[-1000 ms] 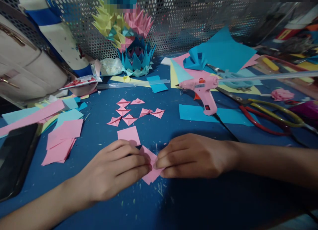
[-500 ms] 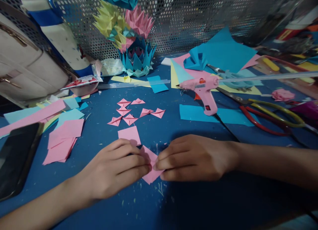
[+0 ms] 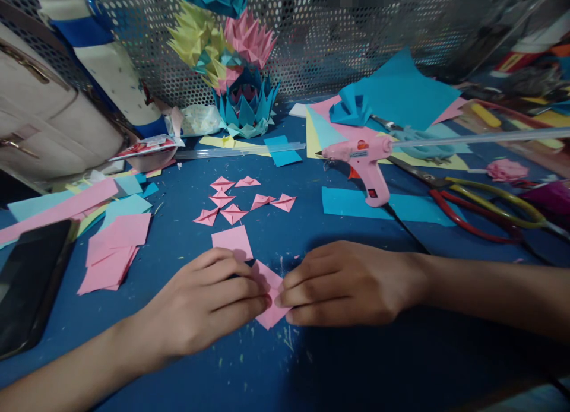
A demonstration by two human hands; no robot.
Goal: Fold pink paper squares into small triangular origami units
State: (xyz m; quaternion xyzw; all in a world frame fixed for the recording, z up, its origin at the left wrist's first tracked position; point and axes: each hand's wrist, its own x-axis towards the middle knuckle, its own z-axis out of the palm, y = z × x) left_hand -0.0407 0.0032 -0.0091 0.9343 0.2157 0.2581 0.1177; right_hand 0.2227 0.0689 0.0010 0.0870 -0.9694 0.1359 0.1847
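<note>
A pink paper square [image 3: 268, 275] lies on the blue table between my hands, turned corner-up, with creases near its middle. My left hand [image 3: 209, 305] is closed on its left side, fingertips pressed at the centre. From the other side my right hand [image 3: 342, 284] pinches the right corner; the thumbs are mostly hidden. Just beyond, a flat pink square [image 3: 232, 242] touches or nearly touches my left fingers. Several small folded pink paper pieces [image 3: 221, 199] sit farther back. To the left is a stack of pink squares [image 3: 116, 249].
A pink glue gun [image 3: 367, 162] with a clear stick rests at the right on a blue paper strip [image 3: 414, 207]. Red-and-yellow-handled scissors [image 3: 481, 207] lie beside it. A dark phone [image 3: 35, 284] is at left; folded paper flowers [image 3: 247, 103] stand by the mesh panel [image 3: 307, 38].
Almost nothing differs. The right hand's lower fingers have shifted very slightly on the paper's right corner; the left hand holds its place.
</note>
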